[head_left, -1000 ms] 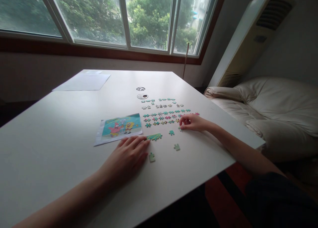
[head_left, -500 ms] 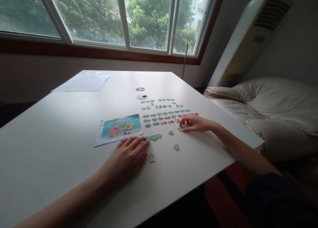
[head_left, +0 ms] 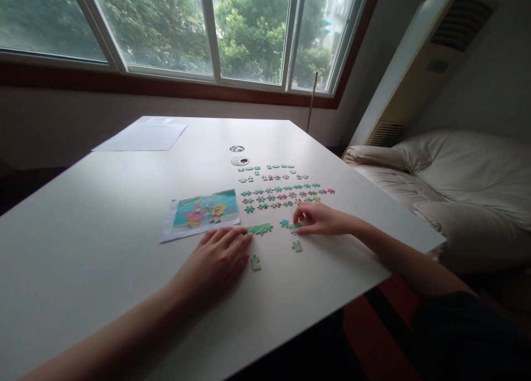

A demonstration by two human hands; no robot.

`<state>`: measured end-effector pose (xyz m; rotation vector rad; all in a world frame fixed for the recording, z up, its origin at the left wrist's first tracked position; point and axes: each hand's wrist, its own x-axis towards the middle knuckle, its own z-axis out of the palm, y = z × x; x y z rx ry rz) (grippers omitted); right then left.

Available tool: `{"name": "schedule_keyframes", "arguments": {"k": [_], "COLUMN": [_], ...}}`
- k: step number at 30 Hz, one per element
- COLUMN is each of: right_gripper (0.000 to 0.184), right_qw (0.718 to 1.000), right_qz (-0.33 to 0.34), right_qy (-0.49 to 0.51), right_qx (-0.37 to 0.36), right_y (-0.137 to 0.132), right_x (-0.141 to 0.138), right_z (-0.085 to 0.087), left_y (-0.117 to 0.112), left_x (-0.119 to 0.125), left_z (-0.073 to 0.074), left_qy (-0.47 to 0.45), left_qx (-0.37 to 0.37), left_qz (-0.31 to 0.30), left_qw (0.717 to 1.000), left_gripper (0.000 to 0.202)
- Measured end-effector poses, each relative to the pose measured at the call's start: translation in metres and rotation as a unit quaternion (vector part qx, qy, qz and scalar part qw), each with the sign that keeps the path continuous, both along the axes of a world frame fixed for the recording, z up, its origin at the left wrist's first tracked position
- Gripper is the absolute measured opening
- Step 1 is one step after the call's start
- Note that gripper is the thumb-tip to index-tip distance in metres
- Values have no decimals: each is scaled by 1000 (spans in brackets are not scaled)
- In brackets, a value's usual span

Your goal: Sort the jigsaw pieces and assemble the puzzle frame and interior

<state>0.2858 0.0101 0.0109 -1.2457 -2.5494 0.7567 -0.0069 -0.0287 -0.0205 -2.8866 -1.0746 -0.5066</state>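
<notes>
My left hand (head_left: 219, 254) lies flat on the table, fingers stretched out, with its fingertips at the left end of a joined strip of green puzzle pieces (head_left: 260, 229). My right hand (head_left: 317, 219) has its thumb and fingers down on a light green puzzle piece (head_left: 292, 225), partly hidden under the fingertips. Just left of that piece is a teal puzzle piece (head_left: 284, 223); whether the two touch I cannot tell. Two loose pale green corner-side pieces lie nearer to me, one puzzle piece (head_left: 297, 246) below my right hand and another puzzle piece (head_left: 255, 263) beside my left.
Several rows of loose puzzle pieces (head_left: 277, 188) spread beyond my hands. A printed cartoon picture (head_left: 205, 209) lies left of the strip. Farther off are two round items (head_left: 240, 161) and white paper sheets (head_left: 141, 137) on the white table (head_left: 103, 215). A pale sofa (head_left: 385, 176) stands at the right.
My right hand has slid left and slightly toward me with the light green piece, bringing it up close to the teal one. My left hand stays at the strip.
</notes>
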Motion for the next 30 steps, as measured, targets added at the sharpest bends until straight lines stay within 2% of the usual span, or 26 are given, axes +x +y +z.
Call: {"name": "schedule_keyframes", "arguments": {"k": [7,12,18,23,28,30], "right_gripper": [22,23,19,16,19,21], "right_qw": [998,990,987,993,999,999], "right_qz": [0,53,26,-7,12,20], "right_qy": [46,87,69,41,34,29], "right_qx": [35,93,143,113,27,16], "right_y": [0,6,14,23,29,28], "right_x": [-6,-8,4,24,41,43], "right_z": [-6,-15,-14,-10,-4,-1], "left_y": [0,0,0,0,0,0], "left_x": [0,0,1,1,0,0], "left_z": [-1,-2,2,1,1,0], "left_qy": [-5,-6,4,-9,-7,-2], "left_qx": [-2,6,-4,2,3,4], "left_qz": [4,0,3,-1,0,-1], "left_qw": [1000,1000,1000,1000,1000,1000], "left_gripper": [28,28,29,30,29,29]}}
